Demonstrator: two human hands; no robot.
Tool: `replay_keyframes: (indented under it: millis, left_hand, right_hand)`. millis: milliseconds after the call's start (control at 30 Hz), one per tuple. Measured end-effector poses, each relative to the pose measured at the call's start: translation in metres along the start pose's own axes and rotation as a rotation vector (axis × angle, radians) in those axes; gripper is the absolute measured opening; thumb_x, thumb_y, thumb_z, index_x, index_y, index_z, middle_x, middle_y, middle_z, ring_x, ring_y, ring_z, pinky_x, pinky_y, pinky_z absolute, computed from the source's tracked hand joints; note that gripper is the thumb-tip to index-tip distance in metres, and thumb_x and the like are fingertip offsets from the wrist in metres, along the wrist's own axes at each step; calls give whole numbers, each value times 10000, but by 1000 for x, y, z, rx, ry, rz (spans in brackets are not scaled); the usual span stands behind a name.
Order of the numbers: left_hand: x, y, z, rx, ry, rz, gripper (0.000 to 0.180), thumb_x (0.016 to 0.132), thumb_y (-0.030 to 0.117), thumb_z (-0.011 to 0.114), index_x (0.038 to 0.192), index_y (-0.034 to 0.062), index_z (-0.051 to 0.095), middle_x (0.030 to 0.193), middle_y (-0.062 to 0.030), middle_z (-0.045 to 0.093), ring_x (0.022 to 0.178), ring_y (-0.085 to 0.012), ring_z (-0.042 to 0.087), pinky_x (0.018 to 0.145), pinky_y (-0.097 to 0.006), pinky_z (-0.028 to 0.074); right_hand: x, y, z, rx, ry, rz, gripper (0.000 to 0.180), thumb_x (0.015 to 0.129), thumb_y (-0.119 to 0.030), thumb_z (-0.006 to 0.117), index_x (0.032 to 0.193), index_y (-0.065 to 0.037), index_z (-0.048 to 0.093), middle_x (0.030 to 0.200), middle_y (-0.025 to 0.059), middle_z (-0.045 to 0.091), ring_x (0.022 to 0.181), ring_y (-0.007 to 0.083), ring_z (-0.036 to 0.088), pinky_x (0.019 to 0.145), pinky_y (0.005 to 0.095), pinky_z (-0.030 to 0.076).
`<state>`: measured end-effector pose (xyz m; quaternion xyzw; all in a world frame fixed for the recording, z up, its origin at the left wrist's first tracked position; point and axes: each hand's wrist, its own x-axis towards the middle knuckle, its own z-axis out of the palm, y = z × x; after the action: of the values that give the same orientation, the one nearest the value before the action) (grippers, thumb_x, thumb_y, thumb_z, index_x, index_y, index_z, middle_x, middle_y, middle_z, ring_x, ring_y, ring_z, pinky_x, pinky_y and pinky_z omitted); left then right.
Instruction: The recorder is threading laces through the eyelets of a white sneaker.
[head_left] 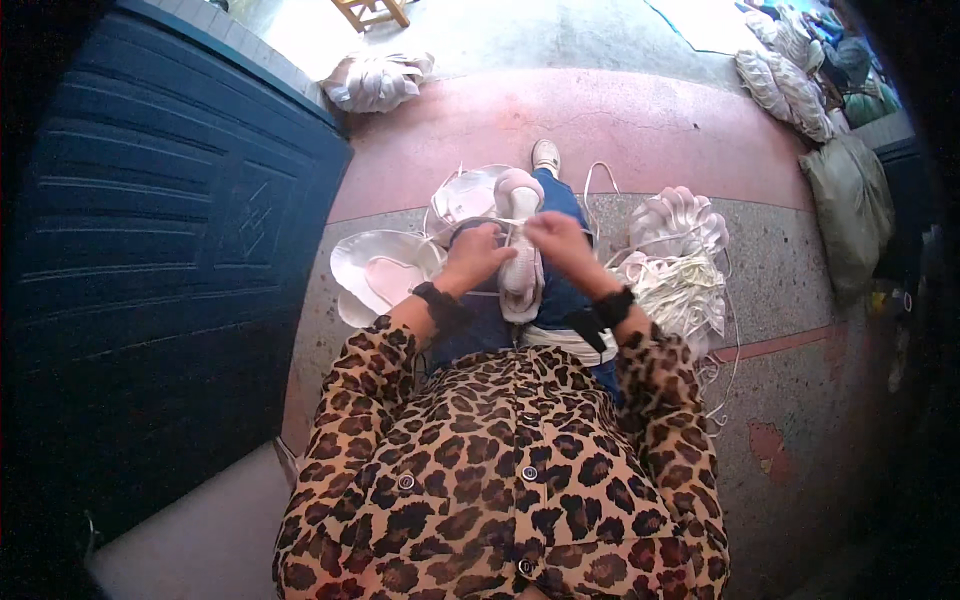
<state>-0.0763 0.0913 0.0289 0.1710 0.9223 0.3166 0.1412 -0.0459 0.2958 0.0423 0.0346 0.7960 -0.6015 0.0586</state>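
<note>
On my lap a long bundle of pale pink and white padded pieces [520,275] stands lengthwise, its kind not clear. A white strip [510,221] runs across its middle. My right hand [560,243] is closed in a pinch on the strip at the bundle's right side. From the left, my left hand [478,255] is closed on the strip too, with its thumb against the bundle. Beyond and left of my hands lie a white piece with a pink heart-shaped patch [390,280] and another pale stack [468,195].
At the right a scalloped pale pink stack [680,218] lies by a heap of white strips [680,295]. A blue door [180,230] stands at the left. Large sacks [848,215] line the right side. A tied white bundle [378,82] and wooden stool [370,12] are farther off.
</note>
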Motion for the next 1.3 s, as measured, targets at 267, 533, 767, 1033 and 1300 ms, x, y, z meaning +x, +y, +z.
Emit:
replay_keyframes:
  millis: [267, 533, 767, 1033, 1300]
  left_hand:
    - [-5, -25, 21, -74, -2, 90, 213, 954, 167, 547, 1013, 6, 672, 972, -253, 671, 914, -449, 645, 799, -472, 512]
    - [-12, -23, 6, -260, 115, 139, 188, 910, 159, 539, 897, 23, 668, 905, -252, 674, 874, -448, 650, 757, -512, 515]
    - [14, 7, -20, -52, 119, 73, 193, 892, 143, 581, 1008, 27, 681, 989, -226, 668, 916, -416, 662, 800, -492, 532]
    - [44, 9, -8, 243, 96, 90, 146, 871, 105, 565, 950, 34, 665, 959, -231, 665, 881, -433, 665, 769, -517, 544]
    - [40, 18, -48, 145, 298, -53, 164, 902, 152, 532, 940, 33, 638, 852, -267, 685, 817, -438, 685, 721, -539, 542]
  right_hand:
    - [-12, 9, 51, -858, -42, -289, 138, 904, -188, 570, 904, -70, 642, 806, 168, 671, 769, 371, 685, 621, 469, 538]
    - [-3, 12, 55, -908, -126, -380, 83, 867, -131, 587, 833, -60, 613, 744, 158, 676, 696, 318, 701, 590, 417, 552]
    - [-72, 39, 6, -367, -334, -150, 208, 940, -234, 553, 840, -51, 557, 757, 176, 624, 739, 332, 664, 623, 427, 502]
    - [-82, -29, -11, 904, -253, 563, 226, 998, -214, 518, 787, -149, 469, 669, -65, 364, 538, 64, 315, 496, 245, 266]
    - [-95, -168, -143, 1110, 36, -15, 220, 1008, -261, 511, 814, -159, 487, 650, -64, 343, 511, 71, 299, 460, 250, 244]
